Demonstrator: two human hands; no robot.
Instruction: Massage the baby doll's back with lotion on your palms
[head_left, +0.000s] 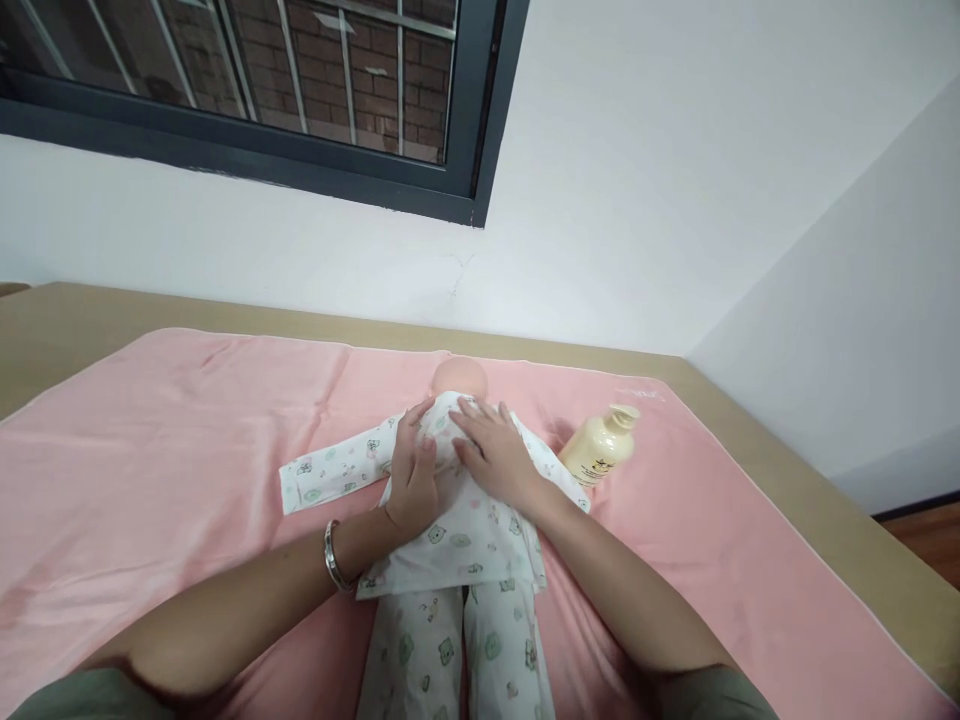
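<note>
1. So, landmark = printed shirt (pixel 480 530), which lies face-up over the doll (pixel 459 372), on the pink blanket (pixel 187 430). Only the doll's head shows, just past the collar end; matching pants (pixel 420 650) run from below the hem.
2. L hand (pixel 411 480): on the shirt's upper L side, fingers extended, thumb apart, no visible pinch on cloth. R hand (pixel 499 455): flat on the shirt's upper R side, fingers spread, gripping nothing.
3. Progress (my judgement): shirt & pants are both in place on the doll, w/ the L sleeve (pixel 330 478) stretched out sideways. Shirt front looks mostly smooth, maybe a bit of flattening remaining nr the collar; can't be sure.
4. Pump bottle (pixel 600 445): R of the shirt, nr its R sleeve (pixel 562 478), touched by neither hand. Label too small to read.
5. Hidden/unclear: chest & collar partly under the hands; no telling if the doll's arms are in the sleeves. Pant cuffs cut off at bottom edge; bottle base partly behind the R sleeve.
</note>
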